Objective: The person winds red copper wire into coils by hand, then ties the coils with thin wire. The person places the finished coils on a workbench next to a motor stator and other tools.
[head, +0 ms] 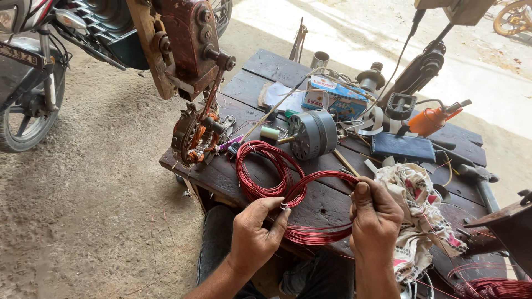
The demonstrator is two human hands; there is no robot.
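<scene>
1. The dark wooden bench (pixel 327 202) carries everything, with a motorcycle (pixel 33 66) standing well off its left edge.
2. A rusty winding machine (pixel 191 50) hangs over the bench's left corner.
3. A grey motor (pixel 313 134) sits mid-bench; a patterned cloth (pixel 418 216) drapes the near right edge.
4. The red copper wire coil (pixel 310 205) lies looped at the near edge, between both hands.
5. Left hand (pixel 255 232): fingers pinching the coil's crossing.
6. Right hand (pixel 377 218): fist closed around the strands, thumb up.
</scene>
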